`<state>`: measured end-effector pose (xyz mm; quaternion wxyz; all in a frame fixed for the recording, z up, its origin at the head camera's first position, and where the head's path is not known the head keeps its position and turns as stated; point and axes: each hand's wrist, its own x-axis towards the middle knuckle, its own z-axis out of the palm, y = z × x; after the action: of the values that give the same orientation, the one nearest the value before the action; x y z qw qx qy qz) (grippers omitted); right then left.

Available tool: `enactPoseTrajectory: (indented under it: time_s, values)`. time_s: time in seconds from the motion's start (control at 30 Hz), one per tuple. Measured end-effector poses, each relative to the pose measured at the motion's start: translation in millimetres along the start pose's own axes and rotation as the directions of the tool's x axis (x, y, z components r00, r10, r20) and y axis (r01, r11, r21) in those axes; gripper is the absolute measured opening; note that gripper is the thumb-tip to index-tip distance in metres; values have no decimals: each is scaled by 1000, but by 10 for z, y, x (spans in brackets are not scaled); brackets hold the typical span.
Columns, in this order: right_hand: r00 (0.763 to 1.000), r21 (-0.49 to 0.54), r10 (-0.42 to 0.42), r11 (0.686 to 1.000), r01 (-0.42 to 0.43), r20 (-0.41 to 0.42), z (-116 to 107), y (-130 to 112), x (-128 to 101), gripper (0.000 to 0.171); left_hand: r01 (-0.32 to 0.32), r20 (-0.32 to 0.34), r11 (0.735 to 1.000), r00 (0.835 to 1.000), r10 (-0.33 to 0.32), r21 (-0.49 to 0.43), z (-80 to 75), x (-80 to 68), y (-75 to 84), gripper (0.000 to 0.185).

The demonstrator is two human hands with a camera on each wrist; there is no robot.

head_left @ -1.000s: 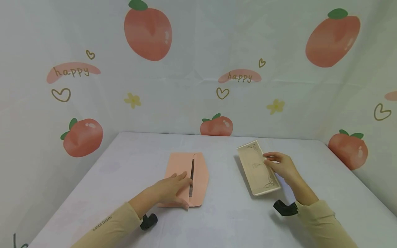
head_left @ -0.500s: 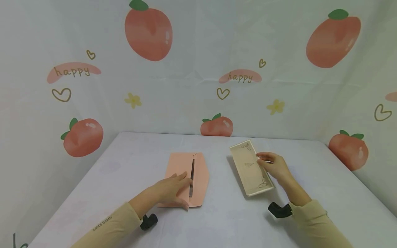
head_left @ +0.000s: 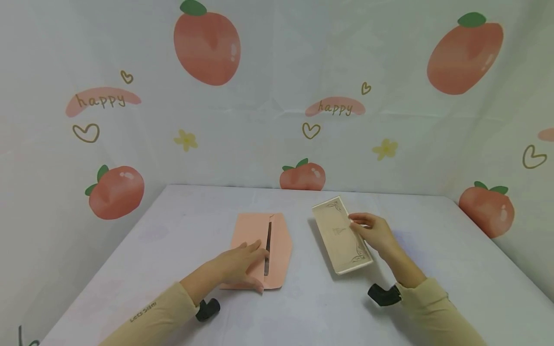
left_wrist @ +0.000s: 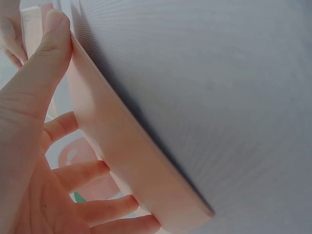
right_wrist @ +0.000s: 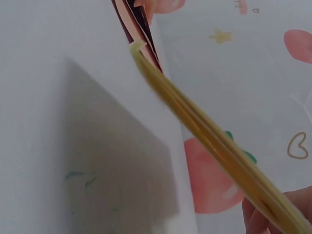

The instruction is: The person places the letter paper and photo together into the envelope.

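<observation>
My left hand: my left hand [head_left: 240, 265] lies flat on the pink envelope [head_left: 277, 240], fingers relaxed and spread, pressing it to the table; in the left wrist view my fingers [left_wrist: 92, 173] sit against the envelope's face and my thumb [left_wrist: 46, 53] runs along its edge.
My right hand: my right hand [head_left: 374, 233] pinches the cream card [head_left: 339, 238] by its long right edge, thumb on the printed face, the rest of my fingers behind it.
Pink envelope: it lies on the table [head_left: 195, 211] a little left of the middle, its long side running from the near edge toward the far edge, flap folded out to the right, with a dark slit showing along the opening.
Cream card: a long rectangle with brown corner scrollwork, held tilted just above the table right of the middle, near the envelope but apart from it; its shadow falls on the table beneath. In the right wrist view I see it edge-on [right_wrist: 204, 141], with the envelope's opening beyond its far end.
My sleeves: both are pale yellow, with a black wrist mount [head_left: 383, 294] at each cuff.
Surroundings: a white backdrop [head_left: 277, 96] printed with peaches, hearts and "happy" rises from the table's far, left and right edges.
</observation>
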<state>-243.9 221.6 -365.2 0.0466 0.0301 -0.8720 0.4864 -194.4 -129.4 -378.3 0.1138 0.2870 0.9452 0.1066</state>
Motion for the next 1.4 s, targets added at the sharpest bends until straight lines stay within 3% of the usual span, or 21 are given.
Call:
enactPoseTrajectory:
  time_s: [1.4]
  values:
    - [985,120,-44,992,24,165,499,-162,27,37,-10,0,1000,1000,10,18,-2,-5,6,77]
